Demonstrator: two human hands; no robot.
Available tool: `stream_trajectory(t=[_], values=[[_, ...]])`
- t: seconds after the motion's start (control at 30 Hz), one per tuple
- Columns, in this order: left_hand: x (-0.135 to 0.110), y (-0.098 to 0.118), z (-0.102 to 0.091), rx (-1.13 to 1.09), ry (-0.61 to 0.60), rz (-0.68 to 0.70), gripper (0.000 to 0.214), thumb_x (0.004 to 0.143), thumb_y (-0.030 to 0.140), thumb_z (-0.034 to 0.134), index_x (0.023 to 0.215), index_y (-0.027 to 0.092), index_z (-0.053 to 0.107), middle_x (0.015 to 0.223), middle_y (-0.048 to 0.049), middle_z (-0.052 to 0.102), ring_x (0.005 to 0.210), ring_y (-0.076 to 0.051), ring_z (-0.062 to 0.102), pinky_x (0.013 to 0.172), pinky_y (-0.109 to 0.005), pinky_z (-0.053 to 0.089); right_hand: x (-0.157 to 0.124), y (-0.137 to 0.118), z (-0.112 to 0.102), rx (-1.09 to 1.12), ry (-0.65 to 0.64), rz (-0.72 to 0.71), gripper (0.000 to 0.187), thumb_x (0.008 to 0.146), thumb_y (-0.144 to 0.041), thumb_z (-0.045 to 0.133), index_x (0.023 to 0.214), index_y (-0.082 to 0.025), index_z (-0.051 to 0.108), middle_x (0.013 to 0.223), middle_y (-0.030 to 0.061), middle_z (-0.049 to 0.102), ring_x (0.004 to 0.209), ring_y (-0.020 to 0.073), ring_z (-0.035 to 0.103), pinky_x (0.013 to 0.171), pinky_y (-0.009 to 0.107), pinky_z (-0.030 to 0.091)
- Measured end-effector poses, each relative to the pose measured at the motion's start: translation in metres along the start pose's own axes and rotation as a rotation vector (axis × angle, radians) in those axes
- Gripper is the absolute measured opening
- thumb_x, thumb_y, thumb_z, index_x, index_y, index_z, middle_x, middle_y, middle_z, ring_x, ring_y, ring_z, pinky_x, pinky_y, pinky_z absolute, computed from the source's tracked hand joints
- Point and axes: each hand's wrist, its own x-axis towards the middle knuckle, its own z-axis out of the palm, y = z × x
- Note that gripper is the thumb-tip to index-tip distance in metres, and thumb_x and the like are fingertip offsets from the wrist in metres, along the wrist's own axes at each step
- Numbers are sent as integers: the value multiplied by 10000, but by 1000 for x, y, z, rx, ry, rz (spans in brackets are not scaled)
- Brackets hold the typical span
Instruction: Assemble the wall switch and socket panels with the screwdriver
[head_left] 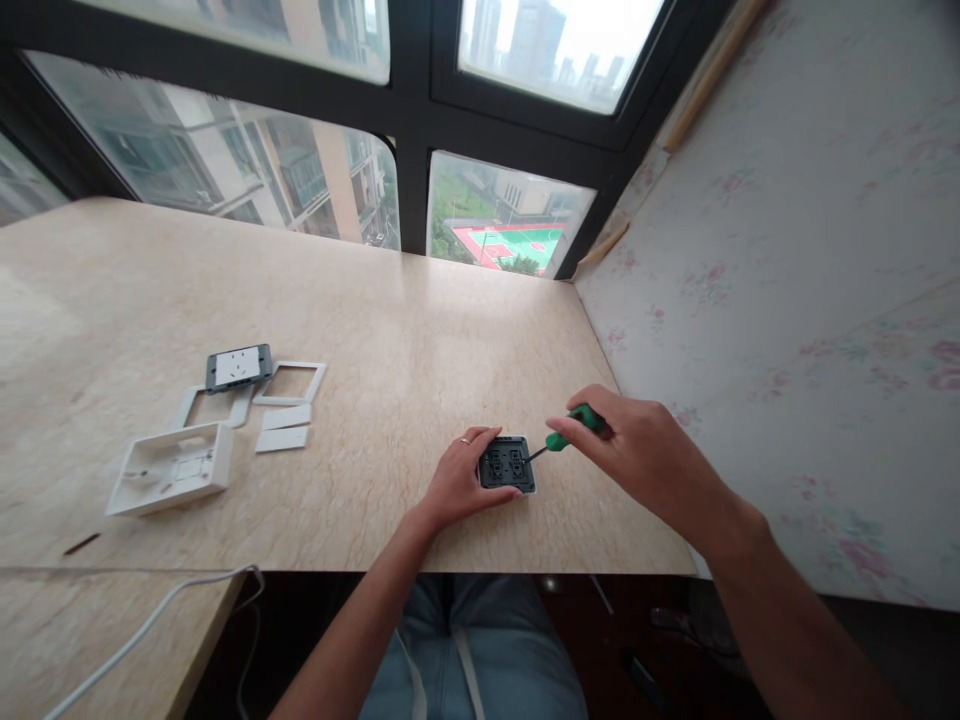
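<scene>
Dark switch unit [504,466] open under the screwdriver [586,418]; other parts loose.
Unit lies near the front edge of the counter [375,340], inner face exposed; socket [238,369], two white frames [321,380], two strips [282,439] and open box [169,489] lie at left, not fitted together (what the tip meets is too small to tell). Left hand [459,478], thumb and fingers spread, steadies the unit by its edges; right hand [626,432], raised, curls closed round the screwdriver, its shaft slanting down to the unit.
</scene>
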Motion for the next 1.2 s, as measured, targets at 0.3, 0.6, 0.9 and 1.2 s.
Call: stream_trajectory(t=[0.3, 0.6, 0.9, 1.2], values=[[1, 3, -2, 3, -10, -2, 820, 675, 521, 825, 1365, 220, 500, 1326, -130, 562, 1176, -315, 582, 1024, -496, 461, 0, -3, -1, -41, 31, 16, 345, 982, -317, 331, 1169, -195, 594, 1161, 130, 721, 1022, 297, 691, 734, 404, 552], [1, 0, -1, 6, 1, 27, 783, 669, 535, 824, 1338, 244, 541, 1305, -114, 572, 1157, -309, 597, 1017, -495, 468, -3, -10, 5, 141, 102, -94, 307, 990, -421, 464, 1068, -201, 663, 1033, 112, 756, 878, 243, 721, 768, 364, 544], [1, 0, -1, 42, -13, 23, 791, 681, 535, 815, 1344, 204, 538, 1333, -133, 555, 1172, -316, 588, 1024, -495, 461, -5, -6, 9, 122, 69, -21, 255, 953, -303, 427, 1149, -204, 557, 1181, 130, 662, 1070, 254, 648, 850, 385, 521], [1, 4, -4, 37, -18, 23, 775, 673, 486, 834, 1331, 201, 542, 1325, -130, 563, 1178, -316, 588, 1033, -490, 456, -6, -7, 3, 318, -96, 43, 352, 914, -251, 495, 1263, -211, 515, 1144, 102, 712, 996, 223, 697, 865, 359, 521]])
